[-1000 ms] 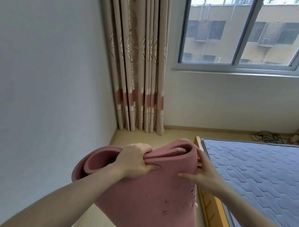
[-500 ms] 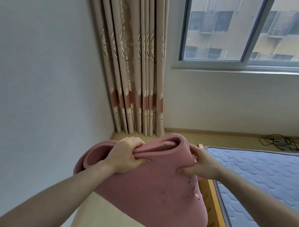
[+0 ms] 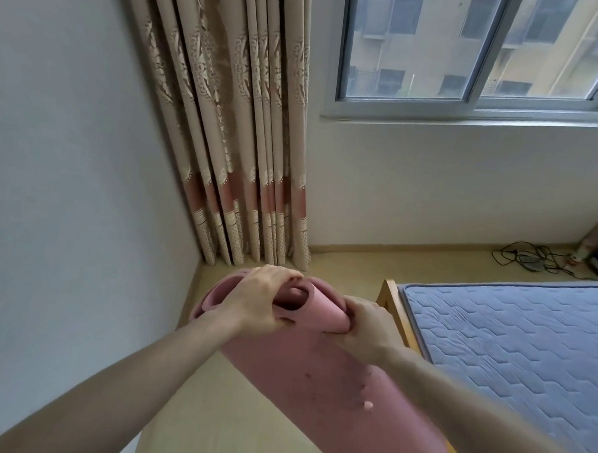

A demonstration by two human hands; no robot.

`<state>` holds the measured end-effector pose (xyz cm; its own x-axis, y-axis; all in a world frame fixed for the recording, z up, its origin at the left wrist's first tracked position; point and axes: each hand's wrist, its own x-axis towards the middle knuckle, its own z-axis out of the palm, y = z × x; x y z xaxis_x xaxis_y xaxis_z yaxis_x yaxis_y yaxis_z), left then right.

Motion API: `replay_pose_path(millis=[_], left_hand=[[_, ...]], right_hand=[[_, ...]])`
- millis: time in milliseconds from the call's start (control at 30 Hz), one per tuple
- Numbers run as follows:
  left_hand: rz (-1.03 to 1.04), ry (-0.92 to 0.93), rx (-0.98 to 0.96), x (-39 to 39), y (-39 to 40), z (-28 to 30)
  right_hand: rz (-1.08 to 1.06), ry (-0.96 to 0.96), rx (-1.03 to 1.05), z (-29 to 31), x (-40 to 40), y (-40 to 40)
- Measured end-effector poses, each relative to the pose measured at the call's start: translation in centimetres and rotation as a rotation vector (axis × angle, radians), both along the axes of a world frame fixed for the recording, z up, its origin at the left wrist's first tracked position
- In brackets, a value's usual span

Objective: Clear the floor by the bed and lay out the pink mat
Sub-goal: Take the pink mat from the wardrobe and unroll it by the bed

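**While still rolled: pink mat held upright beside the bed**

Though not yet unrolled, held upright and tilted in both hands over the strip of floor (image 3: 247,426) between wall (image 3: 70,182) and bed (image 3: 511,348): pink mat (image 3: 318,381), a loose roll with its open end uppermost. Left hand (image 3: 256,303) hooked over the top rim, fingers curled into the roll's mouth and thumb pressing the outer layer, pinching the foam edge. Right hand (image 3: 365,328) wrapped against the roll's side near the top, fingers curled tight together round the outer wrap. Lower end of the roll out of view at the bottom edge.

Step in hand, as judged: carrying and positioning the roll, laying-out not yet begun. Visible floor by the bed apparently bare, apart from cables (image 3: 529,260) far off under the window (image 3: 469,52); curtain (image 3: 239,138) hanging in the corner ahead.

Next move, as judged: lowering the roll flat onto the floor, parallel to the bed frame, then releasing the free edge and pushing the roll away to open it. Likely hazard: foam springing back into a curl.
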<state>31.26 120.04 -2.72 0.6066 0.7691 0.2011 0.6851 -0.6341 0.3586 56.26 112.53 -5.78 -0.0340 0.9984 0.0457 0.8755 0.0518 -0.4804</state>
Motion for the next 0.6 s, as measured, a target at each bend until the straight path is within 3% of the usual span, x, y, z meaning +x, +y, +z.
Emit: replay_pose_path(millis=[167,300,500,600], left_hand=[[-0.143,0.139,-0.011,-0.3,5.6,-5.3],[-0.15,0.149,-0.039,-0.6,8.6,-11.3],[-0.02,0.055,-0.12,-3.8,12.6,-24.0],[-0.048,0.082,-0.156,-5.8,13.6,-30.9]], right_hand=[[-0.047,-0.059,-0.077,-5.2,-3.9,5.1],[-0.118,-0.039,-0.158,-11.0,-6.3,7.3],[-0.245,0.203,-0.236,-22.6,-9.9,10.2],[-0.174,0.298,-0.371,-29.4,-9.4,9.8]])
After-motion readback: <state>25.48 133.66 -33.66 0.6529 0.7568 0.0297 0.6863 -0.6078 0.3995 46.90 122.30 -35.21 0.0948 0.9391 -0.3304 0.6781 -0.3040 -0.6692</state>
